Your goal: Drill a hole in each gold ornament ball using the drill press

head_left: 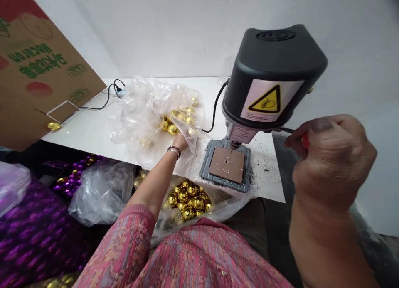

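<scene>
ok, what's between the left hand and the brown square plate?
Head view, left hand to brown square plate: the clear plastic bag's edge, a strip of white tabletop with dark specks, then the grey metal base's rim.

At twelve to one o'clock, a smooth, satin black plastic-looking motor housing (274, 67) is seen. Mirror-glossy gold balls (188, 198) are held at six o'clock in crinkled, translucent plastic (232, 205). Brown matt cardboard (37, 67) is shown at ten o'clock; the white worktop (90, 132) is smoothly finished.
</scene>
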Demonstrator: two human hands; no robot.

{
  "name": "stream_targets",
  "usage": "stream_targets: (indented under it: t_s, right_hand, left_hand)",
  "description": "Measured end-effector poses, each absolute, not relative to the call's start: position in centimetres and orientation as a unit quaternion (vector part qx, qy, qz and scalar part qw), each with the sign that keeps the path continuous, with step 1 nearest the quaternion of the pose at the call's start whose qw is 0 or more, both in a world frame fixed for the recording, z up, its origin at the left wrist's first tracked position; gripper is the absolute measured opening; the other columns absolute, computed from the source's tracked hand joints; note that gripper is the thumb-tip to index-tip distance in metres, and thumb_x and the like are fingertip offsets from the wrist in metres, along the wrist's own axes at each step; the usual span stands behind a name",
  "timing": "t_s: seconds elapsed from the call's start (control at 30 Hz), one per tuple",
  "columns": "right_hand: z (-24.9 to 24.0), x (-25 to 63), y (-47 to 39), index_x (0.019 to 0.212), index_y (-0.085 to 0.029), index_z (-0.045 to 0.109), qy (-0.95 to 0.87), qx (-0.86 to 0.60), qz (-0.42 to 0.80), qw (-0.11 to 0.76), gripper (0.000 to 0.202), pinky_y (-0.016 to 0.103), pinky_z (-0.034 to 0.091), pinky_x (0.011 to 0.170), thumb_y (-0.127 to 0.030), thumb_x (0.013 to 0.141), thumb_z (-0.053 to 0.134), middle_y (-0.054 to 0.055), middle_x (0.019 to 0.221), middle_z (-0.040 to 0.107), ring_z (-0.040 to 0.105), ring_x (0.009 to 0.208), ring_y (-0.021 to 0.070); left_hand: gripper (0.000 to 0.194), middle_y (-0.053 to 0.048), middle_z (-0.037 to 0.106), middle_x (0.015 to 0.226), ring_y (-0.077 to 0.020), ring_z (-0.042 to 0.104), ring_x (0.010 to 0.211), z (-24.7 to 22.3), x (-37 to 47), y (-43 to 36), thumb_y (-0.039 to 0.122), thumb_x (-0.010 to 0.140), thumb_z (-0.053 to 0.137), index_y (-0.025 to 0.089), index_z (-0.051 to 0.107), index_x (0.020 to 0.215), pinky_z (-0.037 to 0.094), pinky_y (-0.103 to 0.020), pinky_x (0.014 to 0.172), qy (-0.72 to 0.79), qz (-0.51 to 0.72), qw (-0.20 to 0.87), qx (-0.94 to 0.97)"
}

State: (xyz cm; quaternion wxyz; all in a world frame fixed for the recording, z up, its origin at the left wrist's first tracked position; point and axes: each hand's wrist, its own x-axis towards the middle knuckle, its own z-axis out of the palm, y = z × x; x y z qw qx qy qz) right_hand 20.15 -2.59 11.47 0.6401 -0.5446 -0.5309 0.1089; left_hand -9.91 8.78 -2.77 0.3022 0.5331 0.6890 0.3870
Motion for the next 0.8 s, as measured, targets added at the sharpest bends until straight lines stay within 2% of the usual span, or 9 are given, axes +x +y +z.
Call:
stream_targets:
  t_s: [0.1,0.2,0.3,0.4,0.5,0.57,0.63,0.7,0.8]
  right_hand:
    - [11.3,20.2,-2.8,0.074,-0.016,0.066,-0.541,-0.534,0.106,0.641,0.043,0.022,0.040,0.052,-0.055,0.093,0.061,-0.001,0.063,0.058,0.058,0.059,0.0080]
    - [11.0,20.4,-2.8,0.076,-0.015,0.067,-0.548,-0.531,0.096,0.639,0.044,0.022,0.040,0.054,-0.055,0.094,0.060,-0.001,0.064,0.057,0.058,0.060,0.0067]
    - [10.6,20.4,-2.7,0.078,-0.014,0.067,-0.549,-0.528,0.090,0.641,0.044,0.023,0.043,0.058,-0.053,0.097,0.059,-0.001,0.068,0.058,0.061,0.064,0.0069]
    - [10.3,20.1,-2.6,0.079,-0.013,0.067,-0.542,-0.521,0.096,0.652,0.039,0.023,0.045,0.062,-0.045,0.099,0.057,-0.001,0.072,0.058,0.063,0.068,0.0069]
    - [10.3,19.8,-2.4,0.078,-0.013,0.061,-0.543,-0.504,0.092,0.666,0.034,0.021,0.043,0.062,-0.037,0.101,0.057,-0.003,0.072,0.056,0.059,0.065,0.0043]
    - [10.8,19.8,-2.3,0.077,-0.013,0.056,-0.553,-0.497,0.081,0.664,0.034,0.019,0.037,0.061,-0.035,0.103,0.056,-0.004,0.068,0.052,0.052,0.063,0.0015]
    - [11.7,19.9,-2.1,0.073,-0.013,0.052,-0.573,-0.497,0.084,0.646,0.039,0.017,0.031,0.060,-0.035,0.105,0.051,-0.004,0.065,0.046,0.047,0.062,-0.0004]
    - [13.1,20.1,-1.5,0.070,-0.013,0.048,-0.588,-0.498,0.109,0.628,0.043,0.016,0.030,0.060,-0.035,0.107,0.048,-0.004,0.065,0.042,0.045,0.062,-0.0012]
    - [15.5,20.2,0.3,0.071,-0.015,0.044,-0.587,-0.509,0.144,0.613,0.042,0.016,0.032,0.056,-0.034,0.107,0.051,-0.005,0.065,0.045,0.043,0.060,-0.0010]
  left_hand:
    - [0.017,0.000,0.057,0.072,-0.0226,0.060,0.083,-3.3,-9.4,8.7,0.026,0.079,0.076,0.022,0.060,0.077,0.051,-0.037,0.086,0.725,0.363,0.290,0.510]
    - [0.022,-0.001,0.063,0.078,-0.0200,0.061,0.082,-2.8,-10.4,6.6,0.030,0.077,0.080,0.019,0.065,0.089,0.051,-0.034,0.083,0.732,0.358,0.301,0.495]
    - [0.041,-0.002,0.069,0.088,-0.0163,0.064,0.079,-1.4,-12.1,2.8,0.036,0.074,0.083,0.019,0.068,0.109,0.054,-0.029,0.078,0.661,0.436,0.423,0.440]
    - [0.064,-0.005,0.073,0.103,-0.0143,0.064,0.075,-0.1,-12.8,-1.4,0.049,0.071,0.086,0.025,0.067,0.127,0.054,-0.029,0.073,0.531,0.509,0.550,0.396]
    - [0.082,-0.011,0.075,0.114,-0.0152,0.062,0.073,0.4,-11.3,-4.0,0.060,0.065,0.089,0.028,0.065,0.136,0.052,-0.033,0.070,0.470,0.486,0.619,0.400]
    - [0.084,-0.011,0.075,0.112,-0.0155,0.061,0.073,0.3,-9.5,-4.4,0.065,0.064,0.089,0.027,0.065,0.135,0.050,-0.033,0.069,0.456,0.459,0.648,0.402]
    - [0.077,-0.008,0.074,0.107,-0.0149,0.061,0.074,0.0,-7.6,-4.0,0.062,0.064,0.091,0.026,0.064,0.127,0.048,-0.031,0.068,0.455,0.447,0.652,0.410]
    - [0.069,-0.005,0.073,0.103,-0.0147,0.063,0.078,-0.2,-5.9,-3.2,0.052,0.065,0.092,0.025,0.061,0.121,0.047,-0.028,0.068,0.471,0.436,0.633,0.433]
    - [0.065,0.001,0.073,0.096,-0.0142,0.066,0.082,-0.3,-3.9,-1.9,0.037,0.065,0.091,0.025,0.055,0.118,0.049,-0.026,0.071,0.500,0.410,0.603,0.468]
